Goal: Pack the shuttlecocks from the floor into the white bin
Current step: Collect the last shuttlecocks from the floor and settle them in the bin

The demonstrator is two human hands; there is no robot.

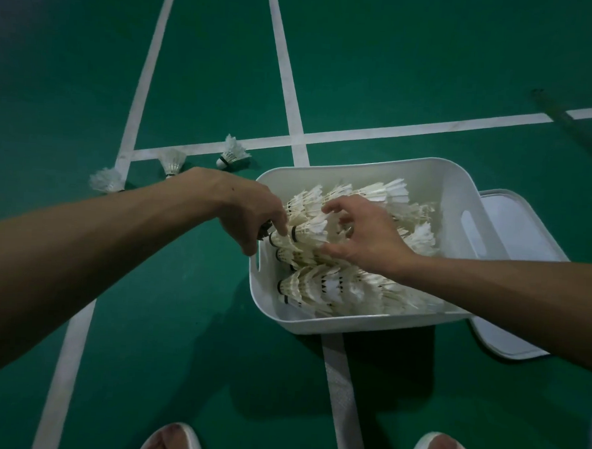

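A white bin (460, 212) sits on a green court floor (210, 65) crossed by white lines, seen from above. It holds packed shuttlecocks (318, 290) lying in nested rows; dark marks on their skirts are too small to read. At the bin's left rim, the left hand (251, 208) has its fingers curled down, pinching the cork end of a held row (308, 232); the fingertips hide the cork itself. The right hand (366, 235), over the bin's middle, has its fingers spread and bent, thumb and forefinger curled round that row's feathered end. Three loose shuttlecocks (231, 152) lie on the floor beyond the bin's left side. A white lid (511, 270) lies partly hidden under the bin's right side. Nearer than the bin, two feet in white slippers (172, 441) are cut off by the bottom edge.
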